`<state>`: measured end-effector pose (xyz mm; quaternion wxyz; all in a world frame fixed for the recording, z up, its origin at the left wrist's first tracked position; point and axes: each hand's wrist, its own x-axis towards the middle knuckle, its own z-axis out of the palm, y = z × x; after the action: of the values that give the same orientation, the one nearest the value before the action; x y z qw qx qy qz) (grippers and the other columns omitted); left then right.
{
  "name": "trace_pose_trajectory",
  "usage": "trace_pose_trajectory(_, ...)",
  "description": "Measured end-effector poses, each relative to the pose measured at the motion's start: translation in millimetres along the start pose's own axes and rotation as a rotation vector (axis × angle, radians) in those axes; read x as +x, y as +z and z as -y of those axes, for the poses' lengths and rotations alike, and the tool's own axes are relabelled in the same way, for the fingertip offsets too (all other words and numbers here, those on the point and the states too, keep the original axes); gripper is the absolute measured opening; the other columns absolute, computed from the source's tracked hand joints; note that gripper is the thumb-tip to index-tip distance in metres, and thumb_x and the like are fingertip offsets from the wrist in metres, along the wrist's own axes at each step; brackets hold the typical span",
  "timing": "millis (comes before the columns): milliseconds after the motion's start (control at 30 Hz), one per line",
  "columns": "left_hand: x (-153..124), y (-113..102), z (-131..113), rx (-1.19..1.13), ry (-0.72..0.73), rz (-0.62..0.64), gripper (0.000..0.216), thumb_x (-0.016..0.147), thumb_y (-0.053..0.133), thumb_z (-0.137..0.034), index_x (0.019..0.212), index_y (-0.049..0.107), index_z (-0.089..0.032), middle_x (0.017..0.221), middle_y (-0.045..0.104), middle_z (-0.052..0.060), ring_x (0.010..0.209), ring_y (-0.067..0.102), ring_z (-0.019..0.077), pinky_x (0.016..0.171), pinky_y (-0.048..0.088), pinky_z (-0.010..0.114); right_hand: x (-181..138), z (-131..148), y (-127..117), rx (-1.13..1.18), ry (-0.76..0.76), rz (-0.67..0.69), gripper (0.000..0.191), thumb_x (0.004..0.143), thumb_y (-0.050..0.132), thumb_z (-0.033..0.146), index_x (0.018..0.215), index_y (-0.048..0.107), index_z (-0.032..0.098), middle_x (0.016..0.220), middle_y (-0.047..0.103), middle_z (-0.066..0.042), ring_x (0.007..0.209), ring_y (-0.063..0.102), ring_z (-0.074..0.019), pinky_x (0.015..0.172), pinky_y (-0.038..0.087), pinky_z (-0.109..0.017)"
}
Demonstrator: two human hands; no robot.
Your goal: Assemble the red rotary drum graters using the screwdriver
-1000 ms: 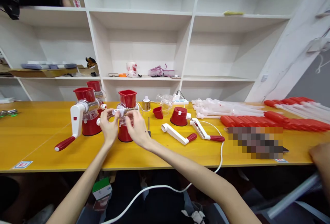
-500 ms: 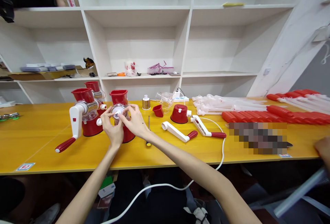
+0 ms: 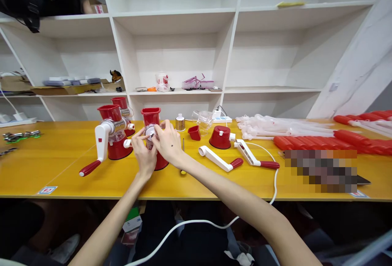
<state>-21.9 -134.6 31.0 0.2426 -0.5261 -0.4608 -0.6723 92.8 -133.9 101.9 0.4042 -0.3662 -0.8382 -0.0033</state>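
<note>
A red rotary grater (image 3: 151, 115) with a clear round front stands upright on the table, partly hidden by my hands. My left hand (image 3: 144, 153) is closed around the left side of that front. From the right, my right hand (image 3: 169, 143) is also closed, its fingers and thumb pressed on the white centre piece. Fingers hide most of the centre. To the left stands another grater (image 3: 118, 151), its white crank (image 3: 102, 142) fitted and ending in a red handle. A screwdriver (image 3: 183, 172) lies just right of the gripped grater.
Right of my hands are a metal drum (image 3: 180, 124), a red pusher (image 3: 194, 133), clear housings (image 3: 204, 119), a red base (image 3: 220, 137) and two loose cranks (image 3: 216, 158). Red and whitish plastic parts (image 3: 306, 142) lie farther right. A white cable (image 3: 275, 184) crosses the table edge. Shelves (image 3: 180, 53) rise behind.
The view has shifted slightly, so everything sits farther right in the picture. My hands stay on the same grater, with the right fingers moved a little around its centre.
</note>
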Motion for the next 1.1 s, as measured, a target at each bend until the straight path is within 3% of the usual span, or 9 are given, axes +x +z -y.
trace_pose_trajectory(133, -1, -10, 6, -0.167, -0.037, 0.081, 0.036, 0.083, 0.071, -0.033, 0.111, 0.052, -0.020, 0.123, 0.059, 0.013, 0.122, 0.056, 0.0261, 0.105, 0.043, 0.044, -2, -18, -5, 0.041, -0.090, 0.002, 0.013, 0.095, 0.054, 0.018, 0.104, 0.063, 0.021, 0.118, 0.056, -0.011, 0.108, 0.058, -0.0263, 0.086, 0.051, -0.039)
trace_pose_trajectory(200, 1, -13, 14, -0.263, -0.138, 0.100, 0.045, 0.082, 0.072, -0.037, 0.118, 0.050, -0.021, 0.126, 0.058, 0.013, 0.123, 0.056, 0.0255, 0.105, 0.044, 0.043, -5, -28, -7, 0.095, -0.124, 0.004, 0.012, 0.096, 0.054, 0.019, 0.104, 0.063, 0.021, 0.122, 0.057, -0.011, 0.106, 0.061, -0.0250, 0.080, 0.053, -0.035)
trace_pose_trajectory(300, 9, -11, 28, -0.360, -0.320, 0.116, 0.051, 0.081, 0.072, -0.045, 0.121, 0.051, -0.021, 0.130, 0.057, 0.014, 0.125, 0.055, 0.0258, 0.110, 0.040, 0.043, -8, -43, -8, 0.207, -0.187, 0.002, 0.010, 0.097, 0.052, 0.019, 0.099, 0.061, 0.020, 0.131, 0.056, -0.011, 0.104, 0.063, -0.0213, 0.085, 0.054, -0.034)
trace_pose_trajectory(400, 23, -1, 39, -0.448, -0.480, 0.182, 0.054, 0.076, 0.073, -0.055, 0.114, 0.056, -0.020, 0.123, 0.062, 0.012, 0.121, 0.058, 0.0258, 0.108, 0.042, 0.041, -9, -55, -9, 0.340, -0.248, 0.005, 0.008, 0.095, 0.051, 0.016, 0.091, 0.058, 0.018, 0.129, 0.058, -0.011, 0.106, 0.063, -0.0176, 0.092, 0.055, -0.032)
trace_pose_trajectory(567, 42, 2, 51, -0.561, -0.661, 0.438, 0.055, 0.067, 0.075, -0.064, 0.093, 0.067, -0.016, 0.094, 0.072, 0.009, 0.090, 0.067, 0.0212, 0.086, 0.051, 0.033, -8, -74, -15, 0.481, -0.237, -0.015, 0.009, 0.094, 0.048, 0.018, 0.088, 0.055, 0.019, 0.126, 0.059, -0.012, 0.114, 0.061, -0.0181, 0.083, 0.059, -0.028)
trace_pose_trajectory(667, 43, -11, 52, -0.556, -0.657, 0.501, 0.055, 0.065, 0.079, -0.062, 0.090, 0.071, -0.014, 0.090, 0.075, 0.009, 0.084, 0.068, 0.0207, 0.080, 0.052, 0.032, -7, -83, -17, 0.487, -0.188, -0.026, 0.010, 0.094, 0.049, 0.021, 0.089, 0.058, 0.019, 0.124, 0.060, -0.012, 0.115, 0.061, -0.0196, 0.083, 0.059, -0.030)
trace_pose_trajectory(867, 35, -33, 31, -0.490, -0.590, 0.569, 0.052, 0.062, 0.085, -0.055, 0.093, 0.076, -0.015, 0.096, 0.078, 0.010, 0.094, 0.071, 0.0291, 0.088, 0.055, 0.041, -12, -102, -22, 0.311, -0.015, 0.013, 0.022, 0.101, 0.040, 0.021, 0.106, 0.061, 0.017, 0.118, 0.064, -0.010, 0.110, 0.062, -0.0181, 0.091, 0.054, -0.032)
trace_pose_trajectory(967, 34, -37, 19, -0.489, -0.580, 0.554, 0.052, 0.063, 0.084, -0.056, 0.094, 0.077, -0.016, 0.097, 0.079, 0.011, 0.098, 0.071, 0.0315, 0.092, 0.056, 0.044, -26, -126, -36, 0.129, 0.140, 0.103, 0.020, 0.101, 0.044, 0.020, 0.109, 0.062, 0.014, 0.111, 0.065, -0.012, 0.103, 0.064, -0.0212, 0.095, 0.051, -0.040)
trace_pose_trajectory(1100, 38, -42, 15, -0.471, -0.603, 0.583, 0.053, 0.060, 0.087, -0.056, 0.093, 0.077, -0.016, 0.098, 0.079, 0.011, 0.095, 0.072, 0.0319, 0.092, 0.056, 0.045, -49, -166, -57, -0.094, 0.333, 0.323, 0.018, 0.098, 0.060, 0.026, 0.109, 0.064, 0.012, 0.109, 0.066, -0.011, 0.102, 0.064, -0.0243, 0.092, 0.053, -0.046)
